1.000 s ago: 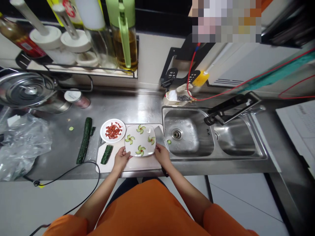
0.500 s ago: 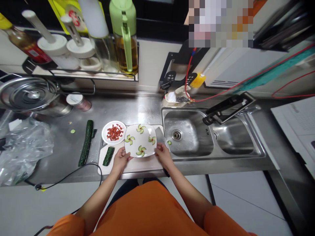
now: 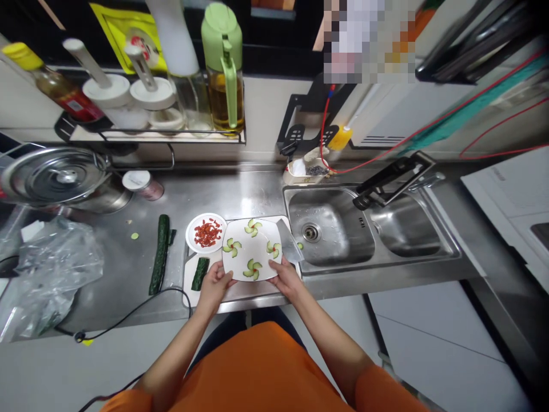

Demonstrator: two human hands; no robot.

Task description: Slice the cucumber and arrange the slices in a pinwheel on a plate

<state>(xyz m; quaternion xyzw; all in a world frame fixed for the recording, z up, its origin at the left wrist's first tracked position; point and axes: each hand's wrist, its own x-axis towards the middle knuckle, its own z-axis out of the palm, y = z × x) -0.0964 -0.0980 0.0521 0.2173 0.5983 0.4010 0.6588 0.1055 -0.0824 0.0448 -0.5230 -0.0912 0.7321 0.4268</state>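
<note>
My left hand (image 3: pixel 217 285) and my right hand (image 3: pixel 286 276) grip the near corners of a white square plate (image 3: pixel 252 245), thumbs on its rim. Four-sided and dark-edged, it carries several pinwheels of cucumber slices (image 3: pixel 253 269) with red centres. Under it is a white cutting board (image 3: pixel 246 292). On the board, left of the plate, lies a short cucumber piece (image 3: pixel 200 273); behind that is a round white dish (image 3: pixel 189 232) of red goji berries (image 3: pixel 208 233). A cleaver blade (image 3: pixel 290 240) shows right of the plate, its handle hidden.
Left of the board lies a long cucumber (image 3: pixel 160 254), with a plastic bag (image 3: pixel 64 269) and a lidded pot (image 3: pixel 64 177) further left. A double sink (image 3: pixel 330 229) with a black faucet (image 3: pixel 381 180) is on the right. Seasoning jars and an oil bottle (image 3: pixel 225 74) stand on a wall rack.
My right hand has shifted from the plate's right side to its near right corner, showing more of the cleaver blade. The whole view has shifted slightly.
</note>
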